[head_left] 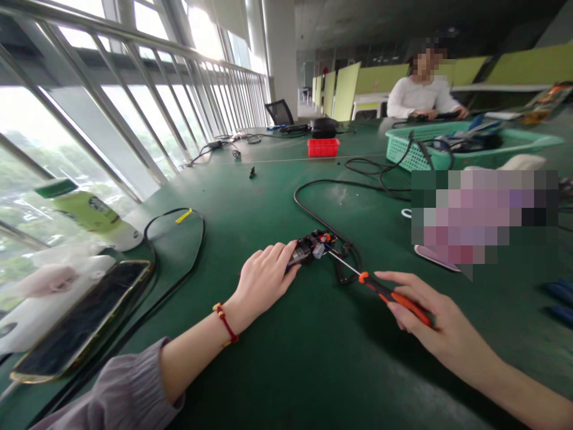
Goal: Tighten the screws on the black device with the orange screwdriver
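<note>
My left hand (268, 278) is closed around a small dark device with exposed wires and orange parts (307, 248), holding it down on the green table. Between the fingers of my right hand (434, 319) is a screwdriver with an orange and black handle (394, 298). The screwdriver's thin metal shaft slants up and left, its tip at the wired end of the device. Whether the tip sits in a screw is too small to tell. A black cable (308, 209) runs from beside the device back across the table.
At left lie a phone (85, 322), a green-capped bottle (89, 215) and a black cord (203, 239). Farther back stand a red basket (323, 147) and a teal basket (403, 149) of tools and cables. A person in white (421, 98) sits across the table.
</note>
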`<state>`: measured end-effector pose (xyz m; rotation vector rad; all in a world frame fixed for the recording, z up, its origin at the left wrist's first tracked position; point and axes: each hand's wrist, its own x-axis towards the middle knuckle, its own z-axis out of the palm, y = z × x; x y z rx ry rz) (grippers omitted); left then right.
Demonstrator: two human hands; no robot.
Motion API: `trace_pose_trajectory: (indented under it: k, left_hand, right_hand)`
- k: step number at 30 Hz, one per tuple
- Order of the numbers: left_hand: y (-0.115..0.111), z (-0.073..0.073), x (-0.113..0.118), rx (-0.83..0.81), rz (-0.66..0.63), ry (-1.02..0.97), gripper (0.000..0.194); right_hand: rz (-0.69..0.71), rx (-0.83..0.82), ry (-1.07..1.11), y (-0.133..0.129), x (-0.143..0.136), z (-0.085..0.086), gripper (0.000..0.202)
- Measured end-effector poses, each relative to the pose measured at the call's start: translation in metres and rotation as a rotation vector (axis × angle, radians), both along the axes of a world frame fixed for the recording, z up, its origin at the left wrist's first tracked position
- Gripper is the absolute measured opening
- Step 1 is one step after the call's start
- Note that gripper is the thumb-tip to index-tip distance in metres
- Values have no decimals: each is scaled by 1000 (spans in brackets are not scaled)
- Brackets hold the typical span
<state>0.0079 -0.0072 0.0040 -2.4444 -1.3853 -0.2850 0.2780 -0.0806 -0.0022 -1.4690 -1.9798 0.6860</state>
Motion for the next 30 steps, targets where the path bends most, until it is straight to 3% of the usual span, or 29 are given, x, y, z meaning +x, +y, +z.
trace_pose_trajectory:
  k: [5, 10, 21, 25, 30]
  left_hand:
    - [-5, 2, -4, 18, 42, -24, 38]
    - [-11, 7, -18, 47, 162, -39, 37]
    - [-14, 31, -101, 209, 627, -66, 40]
    - [-13, 37, -116, 266, 647, -129, 35]
    - [-10, 31, -115, 227, 564, -117, 26]
  right_hand:
    - [33, 15, -50, 4, -3, 1, 29]
    - [55, 52, -104, 2, -6, 3, 30]
    - [122, 117, -180, 1, -7, 9, 31]
    - [141, 118, -214, 2, -6, 7, 32]
    - [154, 119, -233, 2, -5, 7, 32]
